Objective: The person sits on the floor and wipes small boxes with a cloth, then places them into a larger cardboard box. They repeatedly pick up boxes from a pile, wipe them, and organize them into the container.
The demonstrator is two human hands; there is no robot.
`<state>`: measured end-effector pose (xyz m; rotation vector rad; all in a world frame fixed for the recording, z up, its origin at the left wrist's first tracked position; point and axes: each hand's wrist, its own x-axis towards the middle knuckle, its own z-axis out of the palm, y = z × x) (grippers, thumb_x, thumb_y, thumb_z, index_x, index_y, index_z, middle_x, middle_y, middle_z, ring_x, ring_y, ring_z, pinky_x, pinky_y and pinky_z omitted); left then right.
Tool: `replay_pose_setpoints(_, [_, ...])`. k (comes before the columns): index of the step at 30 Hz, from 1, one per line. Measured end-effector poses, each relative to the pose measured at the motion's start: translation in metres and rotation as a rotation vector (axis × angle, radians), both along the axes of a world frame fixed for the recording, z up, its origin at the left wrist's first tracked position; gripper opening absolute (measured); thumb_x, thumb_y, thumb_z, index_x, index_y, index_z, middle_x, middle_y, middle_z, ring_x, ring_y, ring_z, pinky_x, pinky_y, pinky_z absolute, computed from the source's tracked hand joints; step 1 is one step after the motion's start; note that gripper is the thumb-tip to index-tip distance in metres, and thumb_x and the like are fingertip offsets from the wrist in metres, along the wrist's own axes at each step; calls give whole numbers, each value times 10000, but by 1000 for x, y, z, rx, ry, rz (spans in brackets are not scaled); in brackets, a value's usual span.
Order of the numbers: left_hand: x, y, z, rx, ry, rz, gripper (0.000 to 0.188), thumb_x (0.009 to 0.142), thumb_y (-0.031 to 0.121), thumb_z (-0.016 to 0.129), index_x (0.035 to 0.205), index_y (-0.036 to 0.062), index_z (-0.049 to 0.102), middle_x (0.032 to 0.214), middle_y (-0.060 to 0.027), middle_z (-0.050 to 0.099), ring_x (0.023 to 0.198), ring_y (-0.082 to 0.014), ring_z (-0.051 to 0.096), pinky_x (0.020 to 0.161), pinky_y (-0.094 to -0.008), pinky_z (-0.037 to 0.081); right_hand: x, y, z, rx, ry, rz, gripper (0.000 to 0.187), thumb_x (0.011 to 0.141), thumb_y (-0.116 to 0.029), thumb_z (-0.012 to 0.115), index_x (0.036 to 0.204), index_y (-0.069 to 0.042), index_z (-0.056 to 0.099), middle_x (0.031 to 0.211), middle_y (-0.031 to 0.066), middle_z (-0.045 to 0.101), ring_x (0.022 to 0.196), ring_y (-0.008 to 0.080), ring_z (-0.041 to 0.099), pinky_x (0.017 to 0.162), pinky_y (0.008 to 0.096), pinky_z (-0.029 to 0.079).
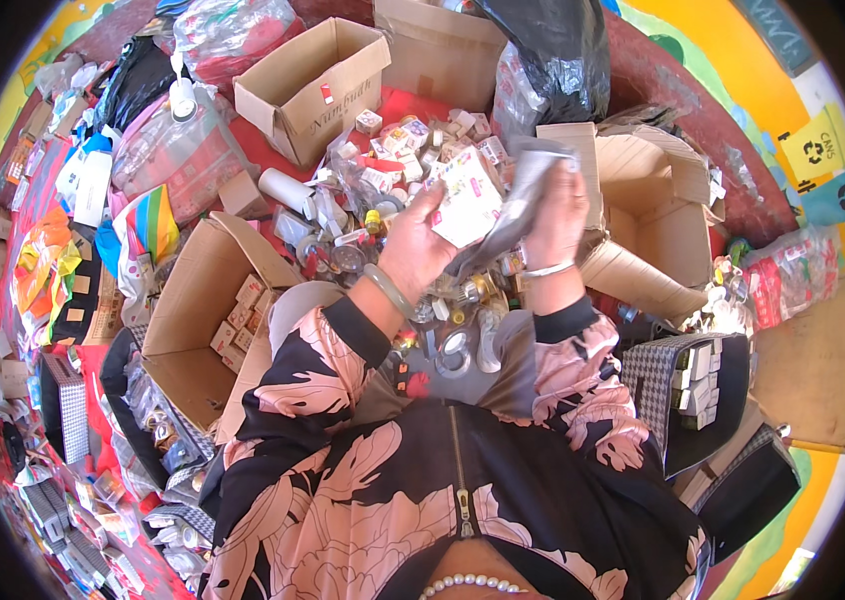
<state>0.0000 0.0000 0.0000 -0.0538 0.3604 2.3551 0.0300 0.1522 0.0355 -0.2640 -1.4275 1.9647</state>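
My left hand [415,255] grips a white box [468,197] with a pink and green print, thumb along its near side. My right hand [559,222] is closed around a dark grey, flat packet [523,200], blurred by motion; its exact kind I cannot make out. The packet slants down beside the box, its lower end close to the box's right edge. Both hands are raised over a pile of small cartons [408,140], plastic bottles and jars. A white cylinder [286,188] lies left of the pile.
Open cardboard boxes stand at the back left [288,75], at the right [643,205] and at the left [178,345], the last with several small cartons inside. A checkered bin [678,375] at the right holds white boxes. Black plastic bags [573,75] rise behind.
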Motion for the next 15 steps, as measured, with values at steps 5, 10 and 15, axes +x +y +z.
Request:
replay_pose_setpoints(5, [0,-10,9,203,-64,28,433,966,325,337,1299,66,436,1283,-118,517,1136,-289,526,931,-460,416,2,45,21,-536,194,344,361,926,-237,446,1207,-20,512,1133,118,567,1029,217,543,931,362,434])
replay_pose_setpoints(10, [4,2,-2,-52,-12,70,405,975,303,321,1283,66,434,1229,-105,542,1106,-274,543,928,-445,427,0,-15,21,865,-70,330,396,917,-199,501,1288,-65,480,1370,123,401,1252,205,393,1037,327,302])
replay_pose_setpoints(15, [9,4,-2,-212,126,19,362,981,259,353,1256,41,440,1188,-93,553,1066,-234,565,920,-407,453,2,-13,-13,602,-213,365,346,913,-230,527,1244,-131,541,1234,111,510,1129,191,482,951,287,373])
